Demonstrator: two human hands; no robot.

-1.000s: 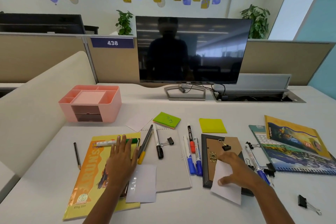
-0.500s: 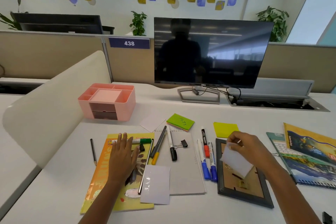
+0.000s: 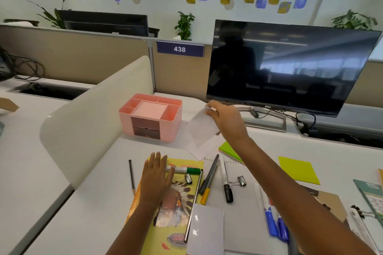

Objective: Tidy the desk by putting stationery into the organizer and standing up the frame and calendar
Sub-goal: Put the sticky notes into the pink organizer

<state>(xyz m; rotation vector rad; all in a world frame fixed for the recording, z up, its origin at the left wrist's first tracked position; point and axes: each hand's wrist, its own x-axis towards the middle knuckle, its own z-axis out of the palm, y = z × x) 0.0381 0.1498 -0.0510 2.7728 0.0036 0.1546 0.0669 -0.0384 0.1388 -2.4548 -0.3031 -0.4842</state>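
Observation:
My right hand (image 3: 227,119) holds a white paper card (image 3: 202,128) in the air, just right of the pink organizer (image 3: 176,118) at the back of the desk. My left hand (image 3: 155,178) lies flat and open on a yellow booklet (image 3: 180,209). A green marker (image 3: 184,170), a binder clip (image 3: 185,180), a pencil (image 3: 131,176), pens (image 3: 209,180), a black marker (image 3: 227,184) and blue markers (image 3: 273,221) lie around a notebook (image 3: 246,209). The frame's brown back (image 3: 333,203) shows past my right forearm. The calendar (image 3: 371,194) lies flat at the right edge.
A dark monitor (image 3: 290,68) on its stand fills the back right. A cream curved divider (image 3: 93,114) walls the left side. A green sticky pad (image 3: 230,149), a yellow one (image 3: 297,170), a second clip (image 3: 240,181) and white cards (image 3: 207,227) lie on the desk.
My right hand has lifted the white card off the frame and carried it back and left, up beside the organizer. The view has swung left. My left hand stays on the booklet.

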